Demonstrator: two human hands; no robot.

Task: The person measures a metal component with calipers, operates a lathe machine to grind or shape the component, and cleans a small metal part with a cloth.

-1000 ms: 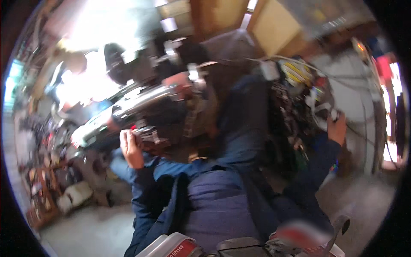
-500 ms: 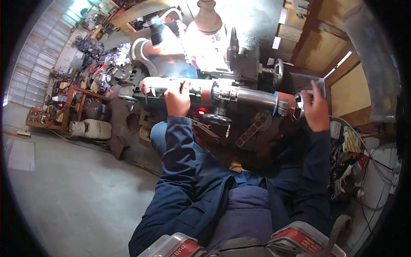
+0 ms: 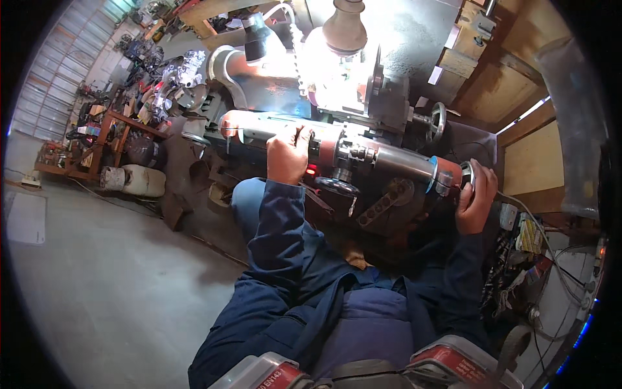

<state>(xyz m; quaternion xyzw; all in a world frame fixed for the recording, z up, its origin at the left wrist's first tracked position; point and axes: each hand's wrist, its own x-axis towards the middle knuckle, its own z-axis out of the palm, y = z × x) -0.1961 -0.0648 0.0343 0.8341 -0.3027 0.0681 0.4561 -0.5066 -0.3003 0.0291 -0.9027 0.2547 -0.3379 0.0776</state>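
A long horizontal machine slide with a bare steel cylinder (image 3: 405,161) and red end pieces lies across the space before me. My left hand (image 3: 287,155) is closed at the slide's left part, its thumb and fingers curled by a small dark part. What it grips there is hidden behind the fingers. At the right end, my right hand (image 3: 477,200) has its fingers curled over the rim of a small metal handwheel (image 3: 468,172), beside the red end piece (image 3: 448,172). Between my hands, a chromed handwheel (image 3: 337,187) with a crank handle hangs below the slide.
A bright lamp (image 3: 262,42) lights the machine. Another handwheel (image 3: 438,122) stands farther back. At the left are a gas cylinder (image 3: 144,179) and a rusty frame (image 3: 107,152) before heaped parts. Cables (image 3: 551,236) run along the right side; a red light (image 3: 311,170) glows below the slide.
My right hand's raised fingers have come down and curled over the small handwheel. My left hand stays closed at the slide's left part. The whole view has shifted slightly.
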